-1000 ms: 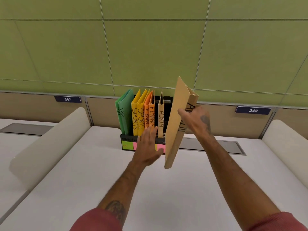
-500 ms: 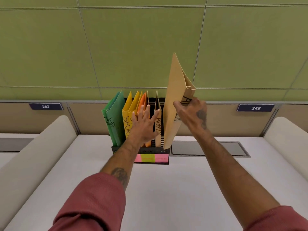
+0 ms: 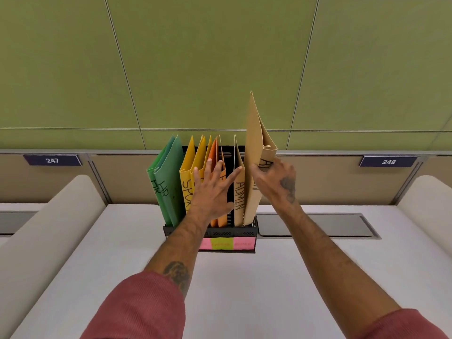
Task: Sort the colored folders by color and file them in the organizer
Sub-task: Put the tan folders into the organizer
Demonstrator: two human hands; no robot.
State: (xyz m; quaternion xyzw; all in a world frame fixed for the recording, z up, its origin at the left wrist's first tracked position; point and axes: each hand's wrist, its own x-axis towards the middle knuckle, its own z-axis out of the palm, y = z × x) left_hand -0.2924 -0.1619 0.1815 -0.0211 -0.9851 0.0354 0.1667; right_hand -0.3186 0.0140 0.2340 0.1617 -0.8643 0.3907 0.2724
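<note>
White laminate desk [image 3: 244,289], green panelled wall [image 3: 220,69] behind. Right hand [image 3: 278,182] grips tall tan paper folder [image 3: 254,143], lower end inside black mesh organizer [image 3: 234,233], rightmost. Left hand [image 3: 210,192] spread flat against filed folders [image 3: 188,167].

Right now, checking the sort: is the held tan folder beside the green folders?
No: the right hand holds the tan folder at the organizer's opposite end, next to the tan ADMIN folder.

Office, open-plan workstation. Evidence: white desk [image 3: 244,289] between padded dividers [image 3: 61,228]; number plates 247 [image 3: 52,160] and 248 [image 3: 388,162]; green wall panels [image 3: 220,69]; cable hatch [image 3: 318,225] at the desk's back edge; organizer [image 3: 244,232] of folders [image 3: 168,192] lettered HR, ADMIN.
</note>
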